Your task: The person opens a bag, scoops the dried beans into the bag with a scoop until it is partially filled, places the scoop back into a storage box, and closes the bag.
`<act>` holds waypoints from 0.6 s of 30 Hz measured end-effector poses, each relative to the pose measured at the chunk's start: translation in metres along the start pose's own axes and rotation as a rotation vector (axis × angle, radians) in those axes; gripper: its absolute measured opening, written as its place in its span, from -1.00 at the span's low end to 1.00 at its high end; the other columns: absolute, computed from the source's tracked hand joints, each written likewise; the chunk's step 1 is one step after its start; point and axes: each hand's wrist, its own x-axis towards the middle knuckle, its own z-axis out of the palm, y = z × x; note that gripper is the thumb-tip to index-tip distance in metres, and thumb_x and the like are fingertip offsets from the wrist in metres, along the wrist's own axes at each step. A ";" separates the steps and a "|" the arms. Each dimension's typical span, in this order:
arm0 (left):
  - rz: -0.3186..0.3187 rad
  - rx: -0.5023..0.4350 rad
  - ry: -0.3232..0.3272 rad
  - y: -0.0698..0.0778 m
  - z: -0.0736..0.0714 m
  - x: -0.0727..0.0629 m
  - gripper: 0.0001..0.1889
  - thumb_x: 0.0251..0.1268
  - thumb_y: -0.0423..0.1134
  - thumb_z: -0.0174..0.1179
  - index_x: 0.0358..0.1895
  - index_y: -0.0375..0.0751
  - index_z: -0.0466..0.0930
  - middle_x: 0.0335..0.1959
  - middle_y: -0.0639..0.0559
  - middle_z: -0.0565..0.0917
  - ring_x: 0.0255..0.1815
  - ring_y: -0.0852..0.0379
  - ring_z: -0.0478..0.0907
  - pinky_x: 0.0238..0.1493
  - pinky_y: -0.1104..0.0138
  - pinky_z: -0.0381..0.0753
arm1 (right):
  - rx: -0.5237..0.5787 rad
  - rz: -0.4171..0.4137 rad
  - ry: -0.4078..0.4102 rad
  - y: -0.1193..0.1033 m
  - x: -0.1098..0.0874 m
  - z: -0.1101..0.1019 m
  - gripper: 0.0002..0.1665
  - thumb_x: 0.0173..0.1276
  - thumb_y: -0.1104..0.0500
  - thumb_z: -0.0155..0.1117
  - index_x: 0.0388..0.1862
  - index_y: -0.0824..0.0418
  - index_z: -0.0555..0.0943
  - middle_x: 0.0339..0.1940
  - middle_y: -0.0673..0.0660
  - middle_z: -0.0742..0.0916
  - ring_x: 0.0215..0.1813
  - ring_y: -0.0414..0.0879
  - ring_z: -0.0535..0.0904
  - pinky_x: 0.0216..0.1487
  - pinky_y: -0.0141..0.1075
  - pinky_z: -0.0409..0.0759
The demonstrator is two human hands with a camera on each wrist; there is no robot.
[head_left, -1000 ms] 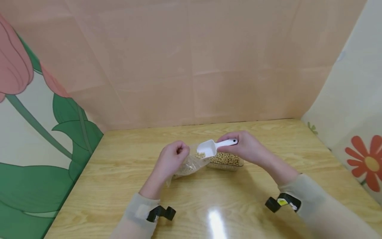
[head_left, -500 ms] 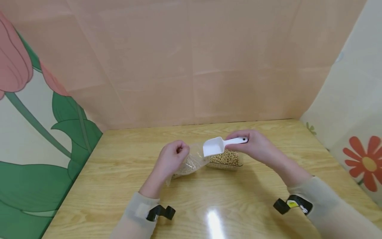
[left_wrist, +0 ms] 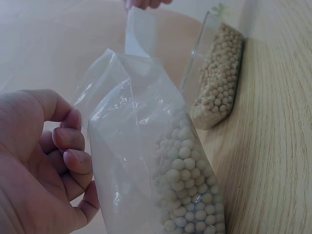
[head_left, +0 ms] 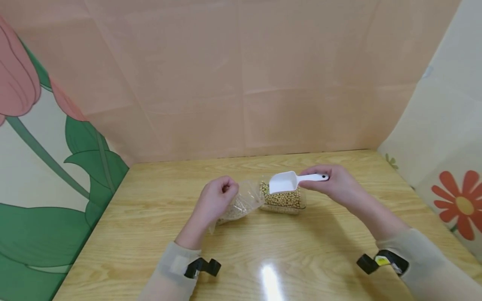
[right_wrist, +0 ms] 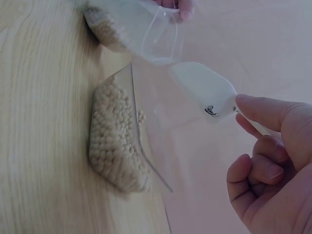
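My left hand [head_left: 218, 198] pinches the top edge of a clear plastic bag [head_left: 246, 202]. The bag leans with its mouth spread toward the right, and small round beige balls [left_wrist: 190, 180] fill its lower part. In my right hand [head_left: 337, 184], thumb and forefinger grip the handle of a white scoop [head_left: 283, 182]. No balls show in the scoop's bowl in the head view. The scoop is held above a clear rectangular container [head_left: 282, 210], which stands on the table just right of the bag and holds more beige balls [right_wrist: 114, 136].
Under everything lies a light wood-grain table [head_left: 158, 188]. A plain pinkish backdrop [head_left: 241, 83] rises behind its far edge. Flower-patterned panels flank the table on the left [head_left: 45, 175] and right [head_left: 444, 125].
My right hand has drawn the scoop rightward, from the bag's mouth to over the container. Balls visible in the scoop a second ago no longer show. The left hand has stayed put.
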 end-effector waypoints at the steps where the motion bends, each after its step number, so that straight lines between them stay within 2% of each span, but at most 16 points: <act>1: -0.001 0.001 0.000 0.000 0.000 0.000 -0.76 0.57 -0.22 0.17 -0.38 -0.08 0.60 -0.56 0.13 0.43 -0.52 0.15 0.37 -0.42 0.26 0.39 | -0.001 0.004 0.004 0.002 0.000 -0.001 -0.35 0.41 -0.22 0.60 0.29 0.15 0.79 0.31 0.25 0.73 -0.08 0.02 0.58 -0.18 -0.20 0.57; 5: -0.003 0.003 -0.001 -0.001 0.000 0.001 -0.75 0.59 -0.22 0.17 -0.39 -0.08 0.60 -0.56 0.12 0.43 -0.52 0.15 0.36 -0.43 0.26 0.38 | -0.027 0.010 0.023 0.010 0.000 -0.002 -0.37 0.42 -0.21 0.60 0.27 0.17 0.79 0.32 0.27 0.73 -0.09 0.02 0.56 -0.20 -0.21 0.55; 11: -0.005 0.010 -0.001 -0.001 0.000 0.000 -0.75 0.60 -0.20 0.17 -0.39 -0.08 0.60 -0.56 0.12 0.43 -0.53 0.15 0.36 -0.43 0.26 0.38 | -0.059 0.014 0.036 0.026 0.002 -0.001 -0.36 0.42 -0.24 0.59 0.27 0.16 0.79 0.26 0.26 0.77 -0.04 0.02 0.63 -0.15 -0.20 0.61; 18: -0.011 0.010 0.002 0.001 -0.001 0.000 -0.75 0.59 -0.21 0.17 -0.38 -0.08 0.60 -0.56 0.11 0.44 -0.52 0.14 0.36 -0.43 0.26 0.39 | -0.100 0.003 0.038 0.040 0.007 0.004 -0.38 0.42 -0.23 0.59 0.23 0.16 0.81 0.15 0.22 0.81 -0.12 -0.01 0.64 -0.22 -0.21 0.59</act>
